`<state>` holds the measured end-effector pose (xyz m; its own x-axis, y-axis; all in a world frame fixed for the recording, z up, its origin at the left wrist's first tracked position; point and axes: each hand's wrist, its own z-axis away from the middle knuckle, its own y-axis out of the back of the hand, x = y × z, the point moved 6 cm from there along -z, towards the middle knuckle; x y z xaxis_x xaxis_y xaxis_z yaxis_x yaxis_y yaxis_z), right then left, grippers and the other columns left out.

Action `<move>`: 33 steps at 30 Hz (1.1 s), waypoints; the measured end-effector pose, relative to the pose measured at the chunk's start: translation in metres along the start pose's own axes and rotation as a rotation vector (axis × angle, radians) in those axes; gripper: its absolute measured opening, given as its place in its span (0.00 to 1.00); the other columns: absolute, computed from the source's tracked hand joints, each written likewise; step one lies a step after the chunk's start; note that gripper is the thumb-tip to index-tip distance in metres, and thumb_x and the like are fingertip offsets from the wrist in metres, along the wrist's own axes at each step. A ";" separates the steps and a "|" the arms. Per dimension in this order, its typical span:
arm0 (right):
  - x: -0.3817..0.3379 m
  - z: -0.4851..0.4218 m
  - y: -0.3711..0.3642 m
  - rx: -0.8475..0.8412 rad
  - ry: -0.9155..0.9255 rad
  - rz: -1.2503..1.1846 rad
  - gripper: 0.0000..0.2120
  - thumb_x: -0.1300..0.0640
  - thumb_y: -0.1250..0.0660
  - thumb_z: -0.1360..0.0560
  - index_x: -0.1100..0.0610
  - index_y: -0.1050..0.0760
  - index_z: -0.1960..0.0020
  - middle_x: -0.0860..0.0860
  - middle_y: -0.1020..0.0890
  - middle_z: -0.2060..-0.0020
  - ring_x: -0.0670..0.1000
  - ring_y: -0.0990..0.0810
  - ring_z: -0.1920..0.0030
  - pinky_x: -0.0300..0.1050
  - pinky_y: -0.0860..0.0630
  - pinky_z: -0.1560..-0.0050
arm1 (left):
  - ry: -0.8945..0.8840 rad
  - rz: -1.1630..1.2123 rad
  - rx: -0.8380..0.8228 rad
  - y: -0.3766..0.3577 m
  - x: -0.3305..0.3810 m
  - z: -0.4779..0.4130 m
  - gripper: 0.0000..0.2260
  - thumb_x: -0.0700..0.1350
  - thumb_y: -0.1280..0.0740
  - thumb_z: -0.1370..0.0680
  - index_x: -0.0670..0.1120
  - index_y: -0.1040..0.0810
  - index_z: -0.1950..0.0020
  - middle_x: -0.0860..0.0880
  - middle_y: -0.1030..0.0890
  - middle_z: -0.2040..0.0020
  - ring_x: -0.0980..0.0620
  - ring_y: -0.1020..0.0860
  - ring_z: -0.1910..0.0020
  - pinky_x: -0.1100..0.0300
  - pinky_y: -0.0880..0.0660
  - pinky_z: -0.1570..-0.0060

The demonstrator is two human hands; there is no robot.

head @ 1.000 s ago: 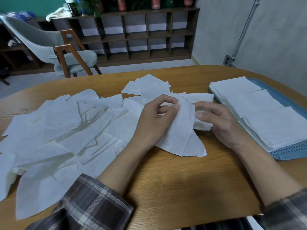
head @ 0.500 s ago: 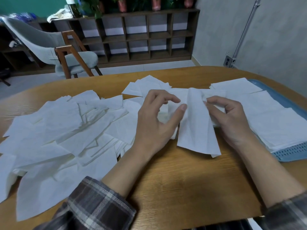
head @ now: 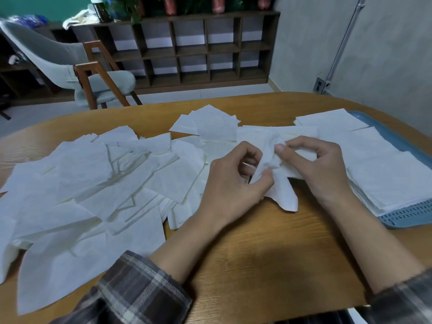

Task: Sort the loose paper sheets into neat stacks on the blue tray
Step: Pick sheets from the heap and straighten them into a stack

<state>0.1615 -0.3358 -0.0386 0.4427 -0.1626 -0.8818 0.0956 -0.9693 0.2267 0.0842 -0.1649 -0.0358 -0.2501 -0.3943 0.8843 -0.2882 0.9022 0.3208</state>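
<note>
A white paper sheet (head: 284,195) hangs crumpled between both hands over the table's middle. My left hand (head: 233,183) pinches its left side with curled fingers. My right hand (head: 320,164) pinches its upper right part between thumb and forefinger. A wide heap of loose sheets (head: 93,188) covers the table's left half. The blue tray (head: 406,218) lies at the right edge, with overlapping stacks of sheets (head: 385,174) on it.
The wooden table (head: 268,265) shows bare wood in front of my forearms. A small pile of sheets (head: 210,125) lies at the far middle. Behind the table stand a grey chair (head: 70,71) and a dark shelf unit (head: 198,47).
The sheet hung flat and long between my hands half a second ago; now it is bunched and twisted, and my hands have drawn closer together around it.
</note>
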 end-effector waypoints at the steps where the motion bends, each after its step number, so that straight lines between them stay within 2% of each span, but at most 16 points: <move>1: 0.000 0.000 0.001 0.005 -0.003 0.007 0.05 0.57 0.23 0.24 0.48 0.15 0.57 0.35 0.14 0.61 0.36 0.17 0.54 0.26 0.27 0.51 | 0.015 0.035 -0.001 0.001 -0.001 -0.001 0.06 0.40 0.24 0.24 0.47 0.19 0.52 0.52 0.15 0.58 0.53 0.17 0.60 0.60 0.18 0.55; 4: 0.004 -0.001 0.004 0.037 -0.059 -0.011 0.01 0.53 0.24 0.23 0.49 0.14 0.54 0.38 0.12 0.55 0.37 0.16 0.48 0.26 0.28 0.47 | 0.080 0.153 -0.024 0.006 -0.008 -0.006 0.03 0.38 0.27 0.23 0.44 0.18 0.52 0.43 0.16 0.60 0.45 0.19 0.62 0.56 0.21 0.59; 6: 0.008 -0.002 0.007 0.072 -0.096 -0.034 0.05 0.50 0.25 0.22 0.50 0.13 0.50 0.39 0.12 0.51 0.38 0.17 0.43 0.27 0.28 0.43 | 0.131 0.229 -0.066 0.011 -0.012 -0.009 0.03 0.40 0.31 0.24 0.45 0.17 0.52 0.43 0.20 0.64 0.49 0.24 0.64 0.61 0.27 0.62; 8: 0.009 -0.002 0.008 0.081 -0.114 -0.040 0.09 0.47 0.28 0.21 0.50 0.13 0.46 0.40 0.12 0.48 0.37 0.19 0.40 0.27 0.30 0.43 | 0.207 0.291 -0.121 0.014 -0.017 -0.011 0.06 0.40 0.33 0.23 0.45 0.16 0.53 0.48 0.22 0.64 0.54 0.26 0.63 0.63 0.31 0.61; 10: 0.008 -0.003 0.007 0.062 -0.112 -0.038 0.11 0.45 0.30 0.20 0.49 0.13 0.45 0.38 0.13 0.46 0.35 0.20 0.39 0.28 0.31 0.42 | 0.275 0.352 -0.194 0.013 -0.019 -0.012 0.08 0.38 0.34 0.20 0.44 0.15 0.53 0.52 0.18 0.63 0.56 0.22 0.63 0.64 0.29 0.61; 13: 0.004 -0.003 0.006 0.031 -0.067 -0.016 0.12 0.43 0.31 0.20 0.48 0.14 0.44 0.38 0.14 0.44 0.35 0.21 0.38 0.31 0.32 0.38 | 0.329 0.392 -0.252 0.008 -0.023 -0.012 0.10 0.40 0.34 0.20 0.48 0.13 0.56 0.48 0.14 0.54 0.48 0.16 0.51 0.56 0.26 0.51; 14: 0.003 -0.002 0.005 0.011 -0.058 -0.032 0.13 0.42 0.32 0.20 0.48 0.14 0.44 0.38 0.14 0.43 0.36 0.21 0.38 0.32 0.31 0.38 | 0.344 0.394 -0.252 0.007 -0.024 -0.012 0.12 0.40 0.34 0.20 0.49 0.13 0.57 0.47 0.14 0.54 0.47 0.16 0.50 0.55 0.25 0.50; 16: 0.003 -0.001 0.001 -0.062 -0.065 -0.125 0.18 0.38 0.35 0.22 0.48 0.14 0.45 0.40 0.14 0.43 0.39 0.19 0.39 0.32 0.28 0.39 | 0.364 0.379 -0.234 0.006 -0.026 -0.012 0.14 0.39 0.35 0.19 0.48 0.13 0.59 0.47 0.14 0.55 0.48 0.16 0.51 0.55 0.25 0.51; 18: 0.004 0.001 -0.004 -0.156 -0.087 -0.188 0.21 0.36 0.36 0.24 0.48 0.14 0.45 0.44 0.14 0.42 0.44 0.18 0.39 0.40 0.24 0.39 | 0.379 0.365 -0.210 0.007 -0.028 -0.012 0.12 0.40 0.35 0.20 0.44 0.14 0.59 0.47 0.15 0.56 0.49 0.18 0.53 0.54 0.27 0.50; 20: 0.002 0.003 -0.010 -0.222 -0.086 -0.167 0.18 0.38 0.33 0.22 0.50 0.13 0.47 0.45 0.13 0.43 0.46 0.17 0.40 0.45 0.23 0.39 | 0.377 0.340 -0.201 0.008 -0.029 -0.012 0.12 0.44 0.34 0.23 0.37 0.17 0.56 0.45 0.17 0.57 0.49 0.20 0.54 0.52 0.29 0.51; 23: 0.005 0.004 -0.009 -0.206 -0.091 -0.103 0.07 0.47 0.26 0.23 0.50 0.14 0.55 0.40 0.13 0.56 0.42 0.16 0.51 0.38 0.25 0.49 | 0.362 0.282 -0.231 0.009 -0.030 -0.012 0.15 0.47 0.33 0.23 0.33 0.19 0.54 0.41 0.20 0.58 0.48 0.22 0.56 0.52 0.31 0.54; 24: 0.006 0.004 -0.008 -0.182 -0.115 -0.101 0.07 0.46 0.24 0.25 0.49 0.14 0.57 0.40 0.14 0.57 0.42 0.16 0.52 0.40 0.26 0.49 | 0.350 0.254 -0.247 0.008 -0.028 -0.011 0.16 0.47 0.33 0.21 0.33 0.20 0.55 0.39 0.21 0.59 0.48 0.24 0.58 0.53 0.32 0.54; 26: 0.013 0.002 -0.003 -0.116 -0.148 -0.075 0.14 0.40 0.21 0.28 0.50 0.13 0.53 0.45 0.12 0.51 0.48 0.15 0.46 0.47 0.23 0.44 | 0.300 0.172 -0.236 0.009 -0.022 -0.010 0.19 0.49 0.33 0.16 0.36 0.22 0.59 0.41 0.23 0.61 0.52 0.25 0.60 0.59 0.32 0.58; 28: 0.014 0.002 0.000 -0.067 -0.155 -0.059 0.17 0.41 0.22 0.27 0.54 0.12 0.50 0.50 0.12 0.50 0.51 0.15 0.46 0.48 0.22 0.44 | 0.209 0.106 -0.176 0.012 -0.017 -0.011 0.14 0.52 0.31 0.17 0.45 0.17 0.58 0.53 0.16 0.58 0.58 0.20 0.58 0.66 0.27 0.57; 30: 0.016 0.001 0.002 -0.043 -0.162 -0.038 0.19 0.41 0.22 0.28 0.55 0.12 0.47 0.50 0.12 0.49 0.50 0.15 0.46 0.45 0.22 0.44 | 0.160 0.070 -0.115 0.015 -0.015 -0.012 0.07 0.54 0.25 0.21 0.52 0.13 0.52 0.56 0.13 0.53 0.57 0.16 0.52 0.62 0.22 0.51; 33: 0.020 0.001 0.003 -0.040 -0.181 -0.003 0.27 0.35 0.21 0.32 0.55 0.13 0.45 0.47 0.14 0.44 0.46 0.17 0.41 0.43 0.24 0.39 | 0.101 0.042 -0.103 0.018 -0.017 -0.012 0.02 0.48 0.23 0.22 0.52 0.13 0.53 0.55 0.13 0.54 0.53 0.15 0.54 0.55 0.19 0.49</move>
<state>0.1698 -0.3416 -0.0557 0.2748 -0.1941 -0.9417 0.1337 -0.9622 0.2374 0.0948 -0.1401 -0.0408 -0.1640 -0.3413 0.9255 -0.1815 0.9326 0.3118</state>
